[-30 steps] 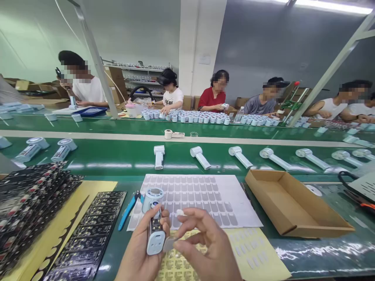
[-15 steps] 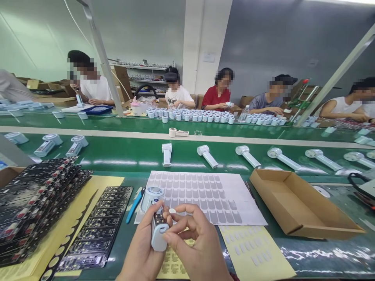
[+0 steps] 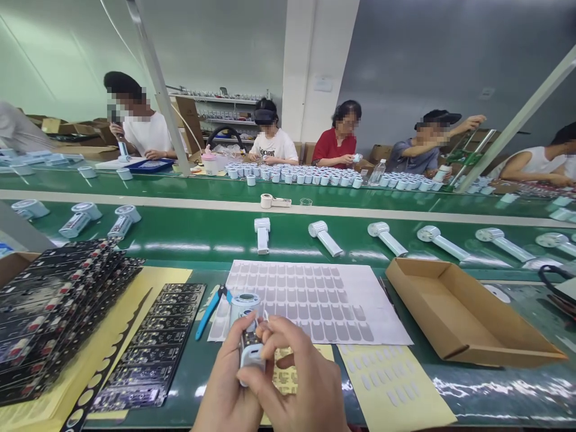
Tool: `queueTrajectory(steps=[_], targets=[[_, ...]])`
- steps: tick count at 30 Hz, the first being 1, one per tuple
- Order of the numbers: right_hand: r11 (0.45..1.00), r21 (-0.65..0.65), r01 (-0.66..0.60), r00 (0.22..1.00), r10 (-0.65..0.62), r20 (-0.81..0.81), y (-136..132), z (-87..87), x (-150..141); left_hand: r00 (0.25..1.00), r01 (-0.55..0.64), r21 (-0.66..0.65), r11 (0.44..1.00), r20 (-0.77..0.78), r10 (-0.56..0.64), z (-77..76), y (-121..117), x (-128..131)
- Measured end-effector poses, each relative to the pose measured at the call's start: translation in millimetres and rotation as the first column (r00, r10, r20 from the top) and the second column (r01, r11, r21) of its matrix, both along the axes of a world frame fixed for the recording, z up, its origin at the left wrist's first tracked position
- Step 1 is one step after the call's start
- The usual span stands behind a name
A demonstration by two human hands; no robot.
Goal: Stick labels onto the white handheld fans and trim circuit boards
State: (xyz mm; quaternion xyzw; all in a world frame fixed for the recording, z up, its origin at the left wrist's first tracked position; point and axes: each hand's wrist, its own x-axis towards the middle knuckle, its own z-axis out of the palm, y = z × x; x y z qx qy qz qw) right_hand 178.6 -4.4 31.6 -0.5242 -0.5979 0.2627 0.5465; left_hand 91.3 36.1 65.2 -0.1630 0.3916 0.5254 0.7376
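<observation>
My left hand is wrapped round a light-blue handheld fan, its round head pointing away from me. A circuit board shows in the open side of its handle, and the handle's end cap faces me. My right hand is closed against the handle, its thumb across the end cap. Between its fingertips is a small white piece, seen nearly edge-on. Fingers hide part of the handle. Beneath the hands lies a printed yellow sheet.
Beyond my hands is a sheet of grey stickers. Blue-handled cutters and circuit boards lie left. To the right are a cardboard tray and a yellow sticker sheet. More fans line the green belt; co-workers sit opposite.
The fan and both hands have shifted slightly right. The white piece has turned from flat to edge-on, and my right thumb has moved across the end cap. A co-worker at right has raised an arm.
</observation>
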Motion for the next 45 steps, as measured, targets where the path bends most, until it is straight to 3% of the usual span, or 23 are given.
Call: queueTrajectory(steps=[2, 4, 7, 10, 14, 18, 22, 25, 29, 32, 37, 41, 45], targets=[[0.997, -0.072, 0.035, 0.998, -0.038, -0.041, 0.2, -1.4, 3.6, 0.999, 0.031, -0.047, 0.998, 0.029, -0.029, 4.6, -1.7, 0.8], [0.977, -0.214, -0.009, 0.982, -0.031, -0.185, 1.5, -3.1, 13.1, 0.995, 0.092, -0.050, 0.994, 0.036, -0.091, 5.5, -3.4, 0.1], [0.950, -0.303, -0.072, 0.941, -0.037, -0.337, 4.4, -11.2, 40.5, 0.962, 0.236, 0.093, 0.967, -0.162, -0.219, -5.4, -7.3, -3.8], [0.949, -0.316, 0.020, 0.975, -0.088, -0.202, 4.7, -27.9, 76.8, 0.821, 0.412, 0.184, 0.892, -0.499, -0.276, -29.4, -11.0, -8.9], [0.914, -0.391, 0.110, 0.994, -0.107, 0.029, -2.3, -54.2, 110.5, 0.666, 0.556, 0.196, 0.808, -0.686, -0.292, -64.6, -12.1, -12.7], [0.911, -0.399, 0.106, 0.992, -0.069, 0.107, -7.6, -69.2, 113.4, 0.632, 0.576, 0.246, 0.779, -0.739, -0.234, -84.0, -11.3, -13.0], [0.927, -0.353, 0.124, 0.975, -0.048, 0.217, -9.0, -74.4, 109.3, 0.605, 0.580, 0.231, 0.781, -0.764, -0.224, -88.3, -11.3, -12.7], [0.951, -0.310, 0.026, 0.988, 0.023, 0.153, -12.7, -76.1, 114.0, 0.588, 0.581, 0.220, 0.784, -0.779, -0.217, -89.4, -11.8, -13.1], [0.962, -0.258, -0.094, 0.990, 0.064, -0.124, -20.1, -71.3, 122.1, 0.587, 0.575, 0.197, 0.794, -0.775, -0.233, -86.2, -12.0, -12.9], [0.951, -0.276, -0.142, 0.961, 0.065, -0.270, -21.5, -58.7, 116.3, 0.577, 0.581, 0.166, 0.797, -0.775, -0.259, -74.2, -11.4, -10.2], [0.906, -0.276, -0.321, 0.866, 0.163, -0.472, -11.2, -27.3, 79.6, 0.674, 0.556, 0.160, 0.815, -0.661, -0.330, -49.8, -7.1, -4.7], [0.861, -0.349, -0.370, 0.875, 0.197, -0.442, -0.7, -8.0, 52.9, 0.732, 0.460, 0.139, 0.877, -0.619, -0.286, -48.6, 0.1, -4.8], [0.852, -0.391, -0.348, 0.910, 0.208, -0.359, 7.0, -0.2, 42.8, 0.733, 0.378, 0.142, 0.915, -0.649, -0.202, -52.8, 4.8, -6.7]])
